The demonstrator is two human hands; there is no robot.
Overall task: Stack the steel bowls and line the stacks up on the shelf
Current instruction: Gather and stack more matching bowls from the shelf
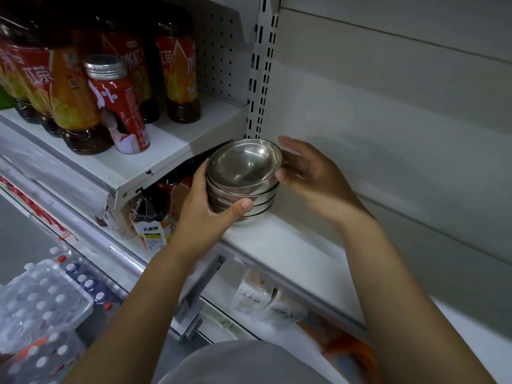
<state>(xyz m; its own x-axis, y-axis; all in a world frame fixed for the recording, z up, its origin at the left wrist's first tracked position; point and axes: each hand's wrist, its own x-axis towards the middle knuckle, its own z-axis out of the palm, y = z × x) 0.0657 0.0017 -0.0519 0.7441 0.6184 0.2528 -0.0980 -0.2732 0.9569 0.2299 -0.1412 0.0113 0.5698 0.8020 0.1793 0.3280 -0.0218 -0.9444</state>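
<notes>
Flanking the bowl stack: left hand gripped its left side; right hand, fingers spread, touched the tilted top bowl.

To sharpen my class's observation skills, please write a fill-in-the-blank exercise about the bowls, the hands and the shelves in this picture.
1. The stack of steel bowls stands on a ____ shelf.
2. The top bowl lies ____, not level.
3. The left hand grips the stack with its ____ across the front.
4. The bottles stand on a higher shelf, to the ____ of the stack.

Missing words: white; tilted; thumb; left.
</notes>
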